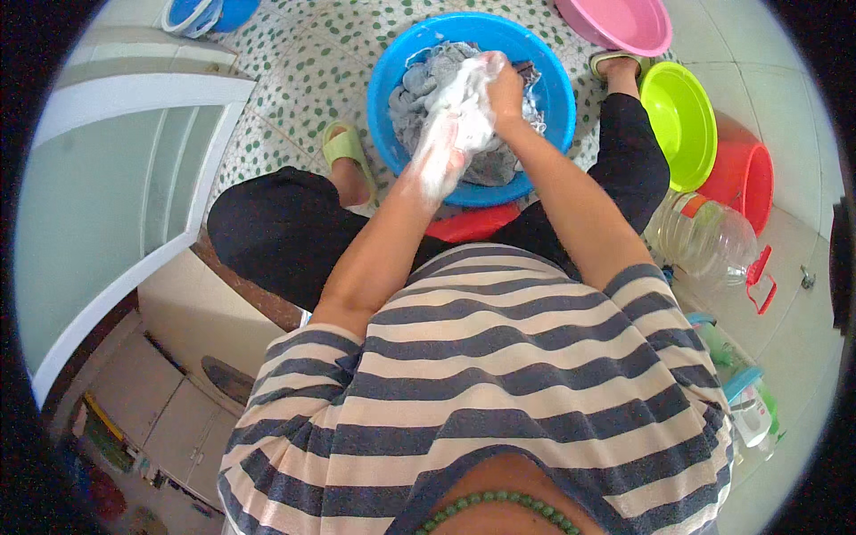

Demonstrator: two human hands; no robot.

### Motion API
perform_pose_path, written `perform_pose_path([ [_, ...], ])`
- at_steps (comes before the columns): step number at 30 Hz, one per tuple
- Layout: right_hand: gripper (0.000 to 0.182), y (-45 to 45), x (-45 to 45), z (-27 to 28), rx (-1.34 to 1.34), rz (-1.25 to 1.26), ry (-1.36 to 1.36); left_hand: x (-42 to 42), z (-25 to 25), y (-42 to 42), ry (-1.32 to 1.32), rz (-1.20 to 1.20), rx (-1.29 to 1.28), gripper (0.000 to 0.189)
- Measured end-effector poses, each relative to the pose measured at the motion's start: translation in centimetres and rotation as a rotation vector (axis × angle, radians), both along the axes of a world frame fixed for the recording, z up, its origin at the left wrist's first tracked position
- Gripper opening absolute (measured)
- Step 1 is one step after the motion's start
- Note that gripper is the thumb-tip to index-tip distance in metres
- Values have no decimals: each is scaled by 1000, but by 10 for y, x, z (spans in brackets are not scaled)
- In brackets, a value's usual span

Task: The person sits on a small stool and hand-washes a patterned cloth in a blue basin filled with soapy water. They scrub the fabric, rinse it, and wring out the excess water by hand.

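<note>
A round blue plastic basin (560, 127) stands on the floor between my feet, with wet grey clothes (491, 167) heaped in it. Over the heap, both hands are on a white, foam-covered cloth (461, 93). Thick suds coat my left hand (447, 150) and its wrist, on the cloth's lower left side; its fingers are partly hidden by foam. My right hand (506, 87) is closed around the cloth's upper right part, its back fairly free of foam.
Right of the basin are a pink basin (628, 23), a lime-green basin (679, 127), a red bucket (749, 187) and a large clear plastic bottle (709, 234) with a red handle. A white-framed glass door (120, 180) stands at the left. Below the blue basin shows a red object (475, 224).
</note>
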State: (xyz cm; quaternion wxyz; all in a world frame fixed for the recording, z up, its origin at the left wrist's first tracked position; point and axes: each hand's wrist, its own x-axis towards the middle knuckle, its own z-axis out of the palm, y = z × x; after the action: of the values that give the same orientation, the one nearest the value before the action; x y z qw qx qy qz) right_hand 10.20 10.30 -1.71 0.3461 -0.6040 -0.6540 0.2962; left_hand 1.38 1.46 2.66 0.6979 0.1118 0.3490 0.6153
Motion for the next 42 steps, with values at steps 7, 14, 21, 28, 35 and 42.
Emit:
perform_pose_path([
  [7, 24, -31, -7, 13, -63, 78, -51, -4, -21, 6, -117, -16, -33, 43],
  [14, 27, -131, -40, 59, -51, 377, -89, -25, 0, 8, -289, -114, -87, 36],
  [21, 22, -45, 2, -24, -211, 72, -357, 5, 10, -3, -219, 31, -51, 32],
  [28, 27, -28, 48, -41, -376, -112, -377, 19, -7, -12, 207, -18, -249, 40],
  [35, 26, 23, 19, 0, 36, 301, -180, 12, -49, -17, 1166, -565, 32, 37],
  [42, 43, 13, -46, 8, -529, 926, -1152, 28, -81, -19, 1661, -332, 391, 21],
])
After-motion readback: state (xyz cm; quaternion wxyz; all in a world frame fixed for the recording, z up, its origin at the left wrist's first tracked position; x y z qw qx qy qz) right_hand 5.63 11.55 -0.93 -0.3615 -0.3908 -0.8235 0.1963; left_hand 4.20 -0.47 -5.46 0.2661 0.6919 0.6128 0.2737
